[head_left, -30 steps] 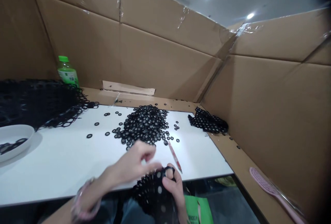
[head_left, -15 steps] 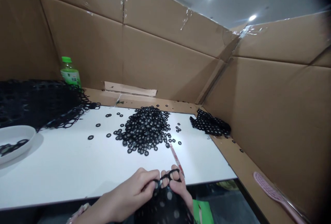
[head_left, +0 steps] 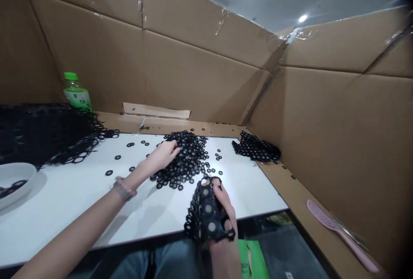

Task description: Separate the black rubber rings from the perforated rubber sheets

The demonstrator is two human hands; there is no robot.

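My left hand [head_left: 163, 156] reaches to the left edge of a heap of small black rubber rings with pale centres [head_left: 183, 160], its fingertips on the heap. Whether those fingers hold a ring is hidden. My right hand [head_left: 222, 212] is shut on a strip of black linked-ring mesh [head_left: 206, 212], which hangs down in front of the palm and hides part of the fingers. Several loose rings [head_left: 130, 154] lie scattered on the white table top [head_left: 54, 197] around the heap. A beaded bracelet [head_left: 123, 188] circles my left wrist.
A large heap of black mesh [head_left: 41, 141] lies at the far left, near a white bowl [head_left: 16, 176] holding rings. A smaller mesh piece [head_left: 254, 150] sits at the right end. Cardboard walls [head_left: 338, 133] enclose the table, with a green-capped bottle [head_left: 75, 94] behind and a pink hairbrush [head_left: 329, 225] on the right ledge.
My left hand has let go of the mesh and moved forward to the ring heap. My right hand still holds the mesh, and more of the strip now shows, hanging below it.
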